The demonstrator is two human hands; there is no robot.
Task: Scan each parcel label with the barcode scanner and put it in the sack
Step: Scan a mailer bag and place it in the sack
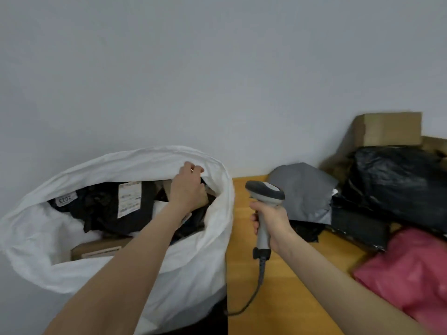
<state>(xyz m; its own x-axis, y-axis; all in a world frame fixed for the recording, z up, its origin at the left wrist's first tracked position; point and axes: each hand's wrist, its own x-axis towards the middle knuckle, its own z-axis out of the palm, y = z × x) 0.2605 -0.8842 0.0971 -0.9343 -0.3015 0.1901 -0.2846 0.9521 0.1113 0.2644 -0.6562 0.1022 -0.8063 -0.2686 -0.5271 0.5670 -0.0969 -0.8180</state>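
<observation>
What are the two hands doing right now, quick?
Left hand: fingers curled at the sack rim; a grip cannot be told.
Right hand: closed, holding the barcode scanner.

Grey wall (217, 68) behind wooden table (278, 310)

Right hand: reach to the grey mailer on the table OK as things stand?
Reach, probably yes: the grey mailer lies just beyond the right hand on the table, with nothing between them. Grasping, likely no: that hand grips the scanner by its handle, so its fingers are taken.
</observation>
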